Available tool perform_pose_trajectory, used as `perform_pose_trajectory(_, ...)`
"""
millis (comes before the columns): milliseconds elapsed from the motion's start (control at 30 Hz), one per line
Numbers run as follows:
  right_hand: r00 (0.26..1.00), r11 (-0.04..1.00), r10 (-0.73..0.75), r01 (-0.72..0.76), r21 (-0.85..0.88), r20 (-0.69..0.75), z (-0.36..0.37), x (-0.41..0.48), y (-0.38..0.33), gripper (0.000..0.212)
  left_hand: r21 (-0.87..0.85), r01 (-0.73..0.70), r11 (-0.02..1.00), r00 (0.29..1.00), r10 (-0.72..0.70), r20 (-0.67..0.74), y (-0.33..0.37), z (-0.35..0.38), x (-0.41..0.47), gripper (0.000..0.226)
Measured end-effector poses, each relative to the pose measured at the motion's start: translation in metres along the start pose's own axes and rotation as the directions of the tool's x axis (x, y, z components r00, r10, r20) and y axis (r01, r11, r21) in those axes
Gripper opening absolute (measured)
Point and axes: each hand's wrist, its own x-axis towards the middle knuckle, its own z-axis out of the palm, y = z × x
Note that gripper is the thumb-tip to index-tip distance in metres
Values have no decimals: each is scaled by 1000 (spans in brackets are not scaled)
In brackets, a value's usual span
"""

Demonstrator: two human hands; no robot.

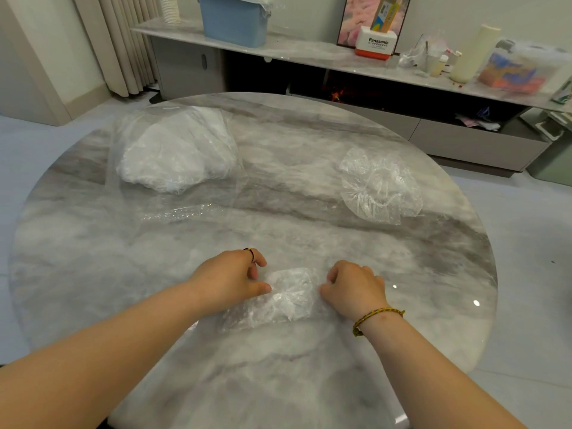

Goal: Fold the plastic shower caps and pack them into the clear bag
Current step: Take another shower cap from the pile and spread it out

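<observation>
A partly folded clear shower cap [283, 297] lies flat on the round marble table [278, 187] near its front edge. My left hand [230, 278] pinches the cap's left edge with curled fingers and thumb. My right hand [353, 289] pinches its right edge, fingers curled. A second, unfolded shower cap [379, 184] lies crumpled at the right of the table. At the back left lies the clear bag [173, 153], with a white heap of folded caps inside it and its open end spread toward me.
Behind the table runs a low marble-topped cabinet [309, 54] with a blue bin [233, 18], a Panasonic box [376, 43], bottles and bagged items. Curtains [123, 41] hang at the back left. Grey floor surrounds the table.
</observation>
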Motion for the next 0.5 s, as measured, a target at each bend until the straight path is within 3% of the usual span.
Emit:
perform_pose_trajectory(100,992,991,-106,112,68,-74,8,-1,-6,18,-5,21,1000,1000,-21,18,0,2,-2,43)
perform_pose_trajectory(167,983,958,-142,167,232,-119,9,1,-9,11,-31,4,1000,1000,-4,-3,0,3,-3,46)
perform_pose_trajectory(300,974,720,-199,221,658,-110,1,0,-14,30,-253,58,966,997,-45,58,0,-1,-3,56)
perform_pose_trajectory(400,962,597,-240,252,761,-130,-2,-2,-16,29,-404,119,907,986,-60,155,0,-3,-3,44)
perform_pose_trajectory(500,960,510,-235,258,821,-156,-3,-2,-18,27,-468,139,873,986,-75,152,0,-8,-4,29)
